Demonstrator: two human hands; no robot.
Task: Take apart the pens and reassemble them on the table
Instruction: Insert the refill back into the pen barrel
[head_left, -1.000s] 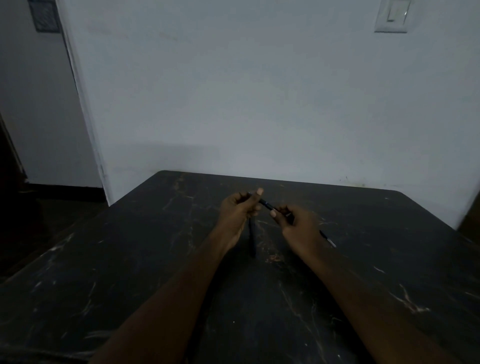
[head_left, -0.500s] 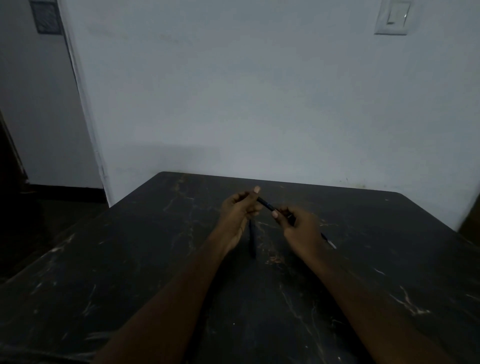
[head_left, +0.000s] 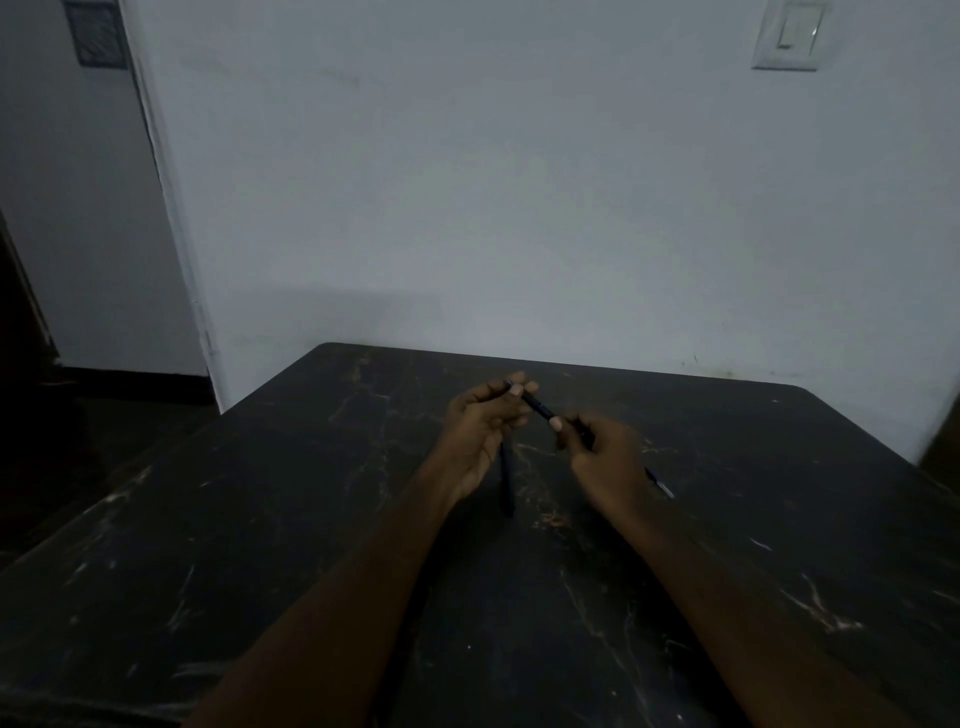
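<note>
table (head_left: 260, 519): is showing a dark, stone-like top with pale veins and scuffs, and is giving off a faint sheen
held pen (head_left: 537, 407): is looking like smooth dark plastic, catching a slight gloss
lying pen (head_left: 506, 483): is reading as dark and matt
third pen (head_left: 661, 484): is showing a pale, metallic-looking tip
wall (head_left: 519, 208): is appearing as pale matt paint, smooth, with faint marks
switch plate (head_left: 789, 34): is looking like white plastic, glinting slightly
</note>
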